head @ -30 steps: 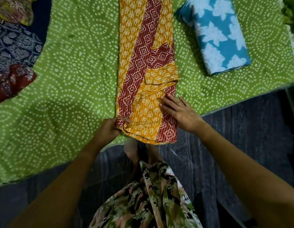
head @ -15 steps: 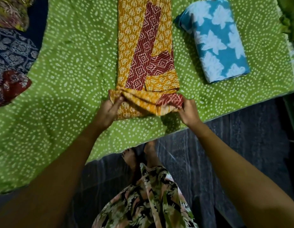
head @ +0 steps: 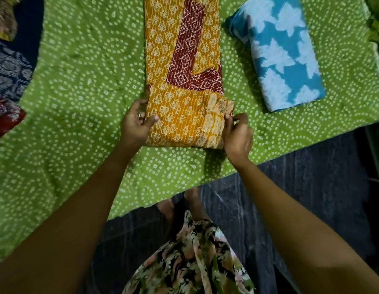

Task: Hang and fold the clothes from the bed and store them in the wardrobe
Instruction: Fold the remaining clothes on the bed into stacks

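Near the front edge of the bed [head: 78, 107], your yellow and maroon garment [head: 182, 60] lies as a long strip running away from you, with its near end doubled over onto itself. Your hands are apart, one at each side of that doubled end: your left hand [head: 134, 126] grips the left edge with the thumb on top, and your right hand [head: 237, 134] pinches the bunched right edge. The right side looks ruffled, so it likely needs drawing taut and squaring with the left before you press the fold flat. Move both corners evenly so the edges line up with the strip's sides, and aim for a bundle like the folded blue cloth [head: 286, 54] lying near on the right
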{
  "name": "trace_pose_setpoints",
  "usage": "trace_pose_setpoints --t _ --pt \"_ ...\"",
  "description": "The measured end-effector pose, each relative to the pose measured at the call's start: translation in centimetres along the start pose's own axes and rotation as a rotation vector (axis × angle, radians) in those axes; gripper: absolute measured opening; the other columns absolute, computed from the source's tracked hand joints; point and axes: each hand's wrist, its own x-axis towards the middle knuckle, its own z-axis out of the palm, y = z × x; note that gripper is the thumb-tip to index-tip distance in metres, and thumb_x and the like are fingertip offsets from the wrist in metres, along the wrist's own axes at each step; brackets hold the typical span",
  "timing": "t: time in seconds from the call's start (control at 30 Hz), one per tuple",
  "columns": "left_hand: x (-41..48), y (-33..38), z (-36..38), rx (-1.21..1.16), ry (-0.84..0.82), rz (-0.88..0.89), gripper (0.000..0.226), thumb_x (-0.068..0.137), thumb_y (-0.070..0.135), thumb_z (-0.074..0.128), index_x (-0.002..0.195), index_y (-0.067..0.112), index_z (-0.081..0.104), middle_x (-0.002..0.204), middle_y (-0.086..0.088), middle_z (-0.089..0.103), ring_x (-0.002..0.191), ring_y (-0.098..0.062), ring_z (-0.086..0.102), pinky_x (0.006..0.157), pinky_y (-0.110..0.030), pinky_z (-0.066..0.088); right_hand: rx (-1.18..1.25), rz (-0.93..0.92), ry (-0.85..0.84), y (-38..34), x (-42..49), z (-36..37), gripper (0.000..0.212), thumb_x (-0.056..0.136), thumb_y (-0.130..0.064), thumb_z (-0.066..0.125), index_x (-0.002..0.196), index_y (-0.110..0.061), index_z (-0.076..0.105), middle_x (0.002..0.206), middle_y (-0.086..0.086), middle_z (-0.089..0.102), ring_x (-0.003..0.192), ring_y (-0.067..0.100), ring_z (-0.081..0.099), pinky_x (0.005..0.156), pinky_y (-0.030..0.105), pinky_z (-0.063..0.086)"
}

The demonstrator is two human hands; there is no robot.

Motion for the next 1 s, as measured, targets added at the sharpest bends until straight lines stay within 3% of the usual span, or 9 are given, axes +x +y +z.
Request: trace_pose_setpoints --t 0.07,0.17,0.27,0.33,0.4,0.6,0.73,0.87,1.0 --pt "0.8 0.1 0.8 0.268 0.099 0.076 0.047 0.088 0.004 0.058 0.131 0.000 0.041 0.114 -0.010 0.057 0.094 -0.009 0.060 0.080 -0.025 0.050 0.007 -0.049 0.112 -0.6 0.0 0.2 0.031 0.098 -0.027 0.045 0.117 -0.004 0.051 0.103 0.018 0.063 0.089 0.033 0.061 0.065 0.032 0.039" --pt "1.0 1.0 2.6 0.827 0.314 0.336 0.052 0.085 0.011 0.055 0.135 0.007 0.040 0.135 -0.018 0.043 0.122 -0.029 0.044 0.103 -0.040 0.038 -0.004 -0.315 0.156 -1.7 0.1 1.0 0.040 0.095 -0.029 0.041 0.124 -0.002 0.051 0.128 0.022 0.051 0.113 0.034 0.053 0.091 0.049 0.046" --pt "1.2 1.6 4.8 0.960 0.001 0.648 0.052 0.098 0.026 0.037 0.146 0.012 0.024 0.155 -0.008 0.016 0.142 -0.023 0.014 0.115 -0.037 0.007 -0.109 -0.623 -0.085 -3.5 0.0 2.0 0.051 0.099 -0.035 0.031 0.142 -0.008 0.037 0.150 0.017 0.030 0.140 0.030 0.026 0.115 0.051 0.017" --pt "1.9 -0.6 4.6 1.063 -0.197 0.562 0.054 0.101 0.038 0.022 0.150 0.018 0.007 0.157 -0.002 -0.004 0.143 -0.014 -0.007 0.113 -0.032 -0.012 -0.254 -0.658 -0.383 -3.2 0.6 3.0 0.054 0.101 -0.043 0.018 0.150 -0.021 0.015 0.159 0.008 0.004 0.146 0.023 -0.001 0.116 0.047 -0.008" --pt "1.7 -3.2 3.7 1.140 -0.230 0.391 0.057 0.101 0.042 0.017 0.150 0.018 0.001 0.158 0.000 -0.005 0.144 -0.013 -0.009 0.113 -0.034 -0.012 -0.418 -0.650 -0.535 -2.0 1.9 3.7 0.054 0.099 -0.049 0.011 0.150 -0.033 0.001 0.158 0.001 -0.011 0.145 0.020 -0.015 0.112 0.047 -0.017" --pt "0.3 -3.9 3.4 1.080 -0.146 0.313 0.069 0.095 0.054 0.018 0.150 0.017 0.000 0.157 0.001 -0.006 0.143 -0.015 -0.011 0.115 -0.040 -0.006 -0.476 -0.681 -0.488 -2.1 2.6 3.1 0.067 0.093 -0.061 0.010 0.150 -0.030 -0.003 0.156 0.010 -0.018 0.144 0.026 -0.016 0.109 0.051 -0.019" --pt "0.4 -3.8 2.0 1.208 -0.288 0.341 0.105 0.071 0.082 0.021 0.147 0.018 -0.011 0.152 -0.004 -0.022 0.138 -0.020 -0.021 0.111 -0.045 -0.011 -0.600 -0.988 -0.645 -0.1 0.4 0.8 0.082 0.084 -0.071 0.007 0.149 -0.023 -0.007 0.154 0.015 -0.017 0.143 0.033 -0.014 0.113 0.053 -0.015" --pt "0.3 -2.3 2.8 1.350 -0.409 0.273 0.124 0.070 0.063 0.063 0.145 0.014 -0.022 0.151 -0.015 -0.028 0.139 -0.032 -0.024 0.108 -0.044 -0.015 -0.683 -0.930 -0.719 0.7 -0.1 0.5 0.071 0.099 -0.041 0.029 0.146 -0.022 -0.020 0.150 0.018 -0.024 0.141 0.036 -0.019 0.114 0.052 -0.012" --pt "-1.1 -1.4 4.4 1.424 -0.375 0.258 0.094 0.089 0.004 0.052 0.144 0.014 -0.024 0.149 -0.027 -0.024 0.137 -0.043 -0.023 0.111 -0.048 -0.012 -0.744 -0.789 -0.615 -0.9 -1.0 1.0 0.078 0.099 -0.031 0.038 0.145 -0.017 -0.024 0.153 0.022 -0.019 0.140 0.043 -0.016 0.114 0.059 -0.003"
